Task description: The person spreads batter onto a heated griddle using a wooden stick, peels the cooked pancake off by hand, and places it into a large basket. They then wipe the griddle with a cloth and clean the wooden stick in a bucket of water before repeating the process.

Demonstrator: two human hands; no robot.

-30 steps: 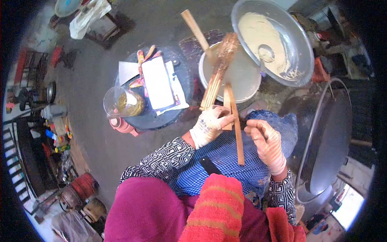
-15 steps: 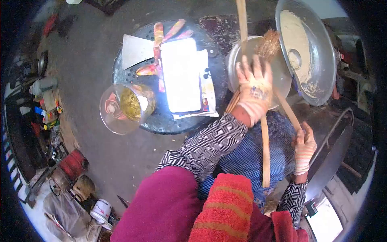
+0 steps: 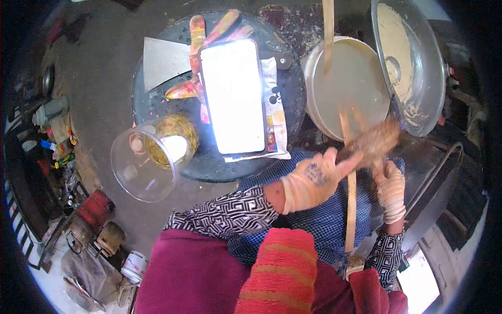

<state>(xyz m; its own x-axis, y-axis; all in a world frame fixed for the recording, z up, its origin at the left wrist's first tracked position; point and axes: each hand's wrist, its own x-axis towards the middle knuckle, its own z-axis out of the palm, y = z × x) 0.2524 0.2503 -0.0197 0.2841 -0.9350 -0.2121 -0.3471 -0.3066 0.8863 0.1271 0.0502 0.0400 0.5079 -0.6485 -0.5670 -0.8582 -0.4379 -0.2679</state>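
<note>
L hand (image 3: 314,180) is over the lap, just below the bucket (image 3: 309,99) in view, fingers closed round a brown bristly brush (image 3: 374,141). Brush is motion-blurred, so exact grip's hard to read — it points up & right, bristle end near the basin (image 3: 434,94). L wrist has a ribbed glove cuff, dark print on back of hand

R hand (image 3: 389,191) is just beside the brush, lower right of it. Its fingers are bent & close together; can't tell if they pinch smth, as brush & blur hide the tips. A thin strip (image 3: 360,119) shows above the brush, lower part hidden

A longer wood strip (image 3: 350,214) runs from the bucket's near edge, behind the brush, down across the checked blue cloth (image 3: 308,225) on the lap, betw. the two hands. An upright slat (image 3: 328,31) stands w/ its low end in the bucket, at the far side. Bucket holds cloudy greyish liquid (image 3: 350,78). Basin, right of bucket, is tilted toward it, w/ pale powder (image 3: 395,47) & a small round cup (image 3: 392,68) in it

Left of bucket: round dark table (image 3: 293,99) w/ bright-screened phone (image 3: 232,97) on a printed packet (image 3: 277,125), colourful glove (image 3: 197,42) & flat pale plate (image 3: 164,63) alongside. Clear jar (image 3: 144,175) w/ yellow-green bits (image 3: 180,128) is at table's near-left edge — red striped towel (image 3: 277,272) lies nearest the camera
</note>
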